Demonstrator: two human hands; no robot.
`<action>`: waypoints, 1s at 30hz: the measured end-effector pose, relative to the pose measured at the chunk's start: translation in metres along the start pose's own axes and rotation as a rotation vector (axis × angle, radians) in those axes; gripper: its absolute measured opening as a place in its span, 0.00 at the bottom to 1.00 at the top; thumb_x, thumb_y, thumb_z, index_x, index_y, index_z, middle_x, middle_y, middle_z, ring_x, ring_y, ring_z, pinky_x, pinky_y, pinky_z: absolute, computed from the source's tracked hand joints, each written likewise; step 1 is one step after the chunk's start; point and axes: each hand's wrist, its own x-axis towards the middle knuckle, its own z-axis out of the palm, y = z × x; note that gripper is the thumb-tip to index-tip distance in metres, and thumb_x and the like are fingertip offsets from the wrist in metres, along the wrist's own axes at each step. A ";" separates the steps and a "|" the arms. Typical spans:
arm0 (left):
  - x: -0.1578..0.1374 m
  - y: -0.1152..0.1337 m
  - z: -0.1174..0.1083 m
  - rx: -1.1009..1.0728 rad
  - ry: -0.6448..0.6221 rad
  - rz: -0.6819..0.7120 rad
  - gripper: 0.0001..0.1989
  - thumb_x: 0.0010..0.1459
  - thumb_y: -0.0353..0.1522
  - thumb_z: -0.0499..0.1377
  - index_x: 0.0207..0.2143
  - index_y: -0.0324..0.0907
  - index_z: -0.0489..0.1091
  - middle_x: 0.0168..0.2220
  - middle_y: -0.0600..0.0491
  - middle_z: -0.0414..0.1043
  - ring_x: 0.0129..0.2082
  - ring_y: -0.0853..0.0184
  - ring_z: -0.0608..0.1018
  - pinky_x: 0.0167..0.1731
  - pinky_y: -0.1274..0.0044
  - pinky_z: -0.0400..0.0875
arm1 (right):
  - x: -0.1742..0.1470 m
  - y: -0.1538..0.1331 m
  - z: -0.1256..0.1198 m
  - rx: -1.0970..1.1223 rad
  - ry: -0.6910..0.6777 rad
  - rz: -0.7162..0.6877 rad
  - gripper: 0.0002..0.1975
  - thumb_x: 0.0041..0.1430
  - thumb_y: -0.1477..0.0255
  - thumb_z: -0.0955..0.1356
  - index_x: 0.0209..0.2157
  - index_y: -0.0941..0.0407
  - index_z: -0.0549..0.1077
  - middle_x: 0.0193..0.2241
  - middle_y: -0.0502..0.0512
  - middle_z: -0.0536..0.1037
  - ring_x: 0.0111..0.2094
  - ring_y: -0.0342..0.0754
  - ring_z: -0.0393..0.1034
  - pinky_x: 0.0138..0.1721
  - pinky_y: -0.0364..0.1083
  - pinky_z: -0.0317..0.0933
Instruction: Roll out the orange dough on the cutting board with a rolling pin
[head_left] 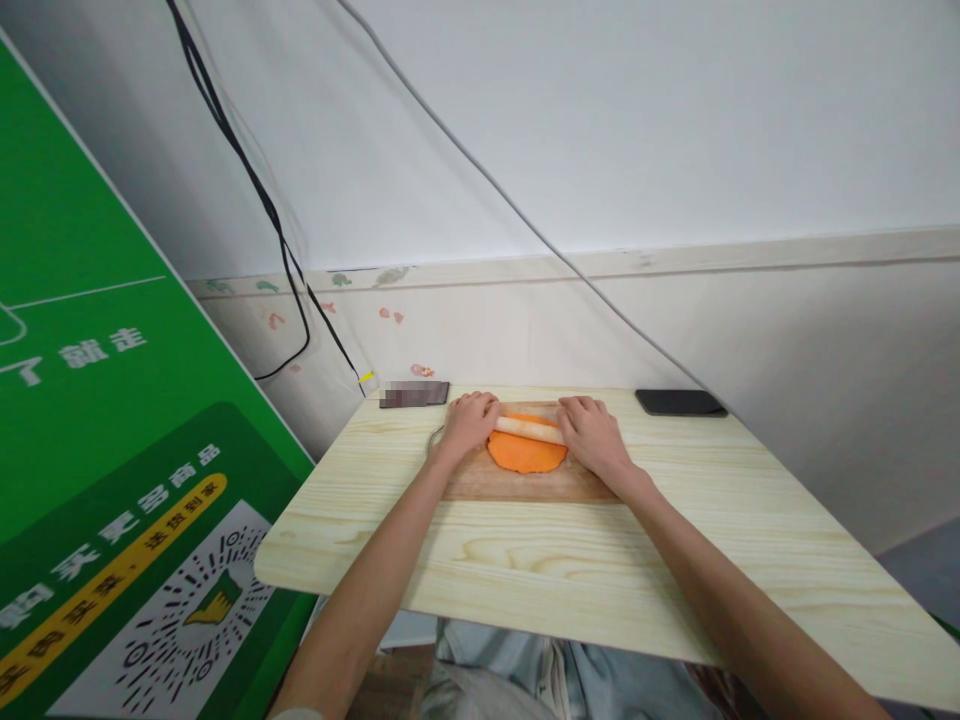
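A pale wooden rolling pin (529, 430) lies across a flat, rounded sheet of orange dough (527, 456). The dough rests on a brown wooden board (517, 488), and some of it shows beyond the pin's far side. My left hand (471, 420) is closed round the pin's left end. Around its right end, my right hand (591, 430) is closed with the fingers curled over. Both ends of the pin are hidden under my hands.
The board lies on a light wood-grain table (525, 550). One dark phone (416, 394) sits at the back left, another phone (679, 403) at the back right. A grey cable (480, 165) runs down the wall. A green printed panel (112, 400) stands at the left.
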 end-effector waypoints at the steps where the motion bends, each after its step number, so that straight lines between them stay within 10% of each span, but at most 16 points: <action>1: 0.000 0.000 0.000 0.004 0.004 -0.004 0.18 0.76 0.34 0.50 0.51 0.46 0.82 0.55 0.48 0.84 0.56 0.58 0.81 0.60 0.68 0.70 | 0.000 -0.001 -0.001 -0.016 -0.024 0.006 0.22 0.78 0.69 0.59 0.62 0.58 0.77 0.63 0.67 0.78 0.64 0.61 0.70 0.63 0.56 0.64; 30: 0.000 -0.001 0.001 -0.009 0.007 0.009 0.18 0.76 0.34 0.51 0.50 0.46 0.82 0.55 0.48 0.84 0.56 0.58 0.81 0.60 0.68 0.70 | -0.007 -0.011 -0.010 -0.119 -0.101 0.008 0.20 0.80 0.67 0.59 0.57 0.55 0.80 0.62 0.64 0.79 0.63 0.59 0.69 0.57 0.52 0.65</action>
